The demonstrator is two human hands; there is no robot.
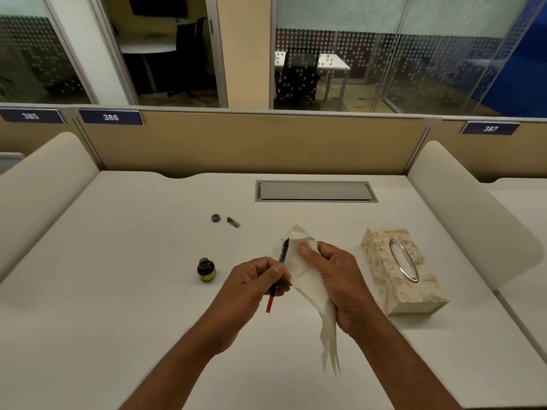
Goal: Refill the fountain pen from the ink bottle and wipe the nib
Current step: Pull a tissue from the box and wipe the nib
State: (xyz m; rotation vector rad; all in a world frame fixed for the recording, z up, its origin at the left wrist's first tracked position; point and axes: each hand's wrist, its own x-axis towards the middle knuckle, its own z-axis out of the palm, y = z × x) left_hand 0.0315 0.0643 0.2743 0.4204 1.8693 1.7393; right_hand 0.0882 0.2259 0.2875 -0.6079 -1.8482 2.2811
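White desk (118, 261) in an office cubicle fills the lower frame, with a beige partition and glass-walled rooms behind it. Just below the centre of the frame, the left hand (254, 281) pinches the fountain pen (282, 253) between thumb and fingers around mid-barrel. The pen's long axis runs on a steep diagonal, with the red tail toward the lower left and the dark nib toward the upper right, its tip lying against the tissue (309, 276).

The right hand (337, 279) grips that tissue. Its thumb presses the upper fold just to the right of the nib, and the loose end trails toward the bottom of the frame. The nib therefore sits right beside the right thumb. The wipe looks to turn on closing the paper round the nib and drawing it along the pen's axis. Whether the paper already wraps the tip I cannot tell.

One ink bottle (206, 269) stands uncapped to the left of the left hand, near it but apart. One bottle cap (216, 218) and one small dark pen piece (233, 222) lie side by side up and left of centre, well apart from both hands. One patterned tissue box (404, 270) sits to the right of the right hand. That makes one pen, one tissue sheet and two hands.
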